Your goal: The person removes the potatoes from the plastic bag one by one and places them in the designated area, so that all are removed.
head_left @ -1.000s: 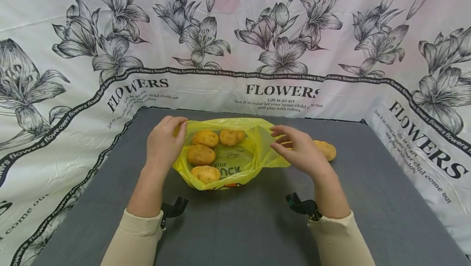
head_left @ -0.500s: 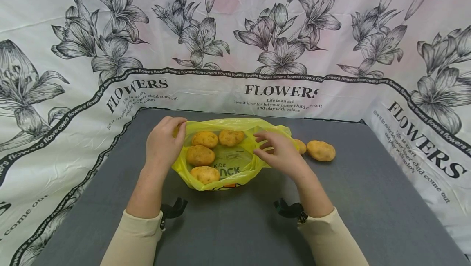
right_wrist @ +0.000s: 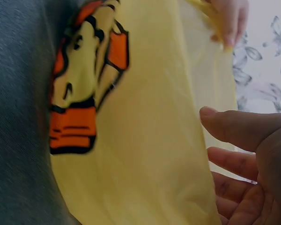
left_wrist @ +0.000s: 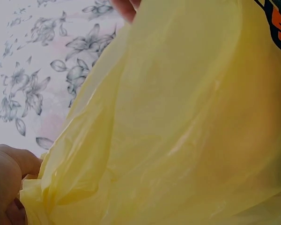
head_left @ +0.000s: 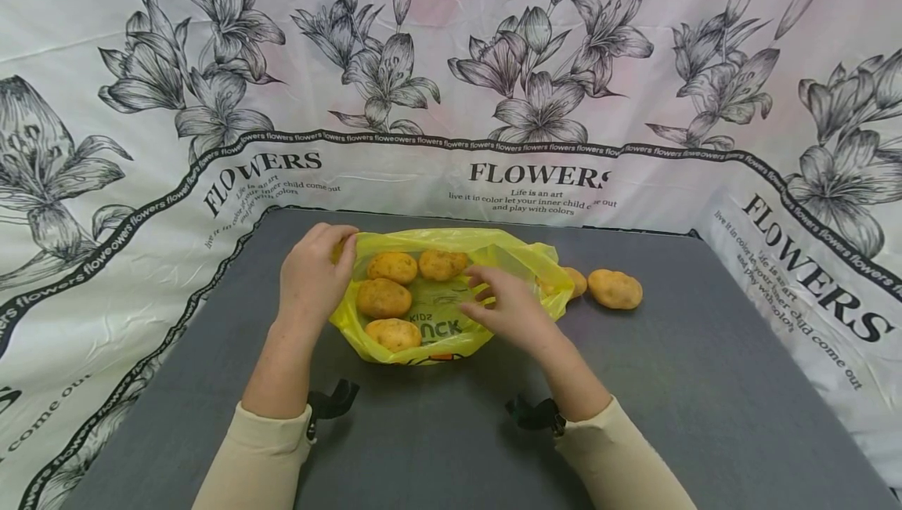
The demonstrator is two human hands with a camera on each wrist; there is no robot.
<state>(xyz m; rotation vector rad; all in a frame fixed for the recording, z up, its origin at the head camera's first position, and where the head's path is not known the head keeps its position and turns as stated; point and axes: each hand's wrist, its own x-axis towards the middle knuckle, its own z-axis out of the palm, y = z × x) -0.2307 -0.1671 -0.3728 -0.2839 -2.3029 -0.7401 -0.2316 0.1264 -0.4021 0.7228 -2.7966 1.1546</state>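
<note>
A yellow plastic bag [head_left: 451, 239] lies with its mouth spread wide, several potatoes [head_left: 384, 298] inside it. My left hand [head_left: 310, 279] pinches the bag's left rim between thumb and fingers; the left wrist view shows this hand [left_wrist: 11, 171] beside bunched plastic [left_wrist: 75, 187]. Over the right part of the bag's mouth is my right hand [head_left: 510, 308], holding nothing. In the right wrist view its thumb [right_wrist: 239, 125] and fingers [right_wrist: 234, 187] are apart, right at the rim. An orange and black print [right_wrist: 75, 122] marks the bag's outside.
Right of the bag, one potato [head_left: 615, 289] lies on the grey table [head_left: 705, 385]. Another potato [head_left: 577, 281] peeks out from behind the bag's right edge. A white floral sheet [head_left: 423, 79] rises behind the table.
My right hand has moved left, from beside the potatoes on the right to over the bag's mouth. The bag's right side has spread outward. My left hand has stayed at the rim.
</note>
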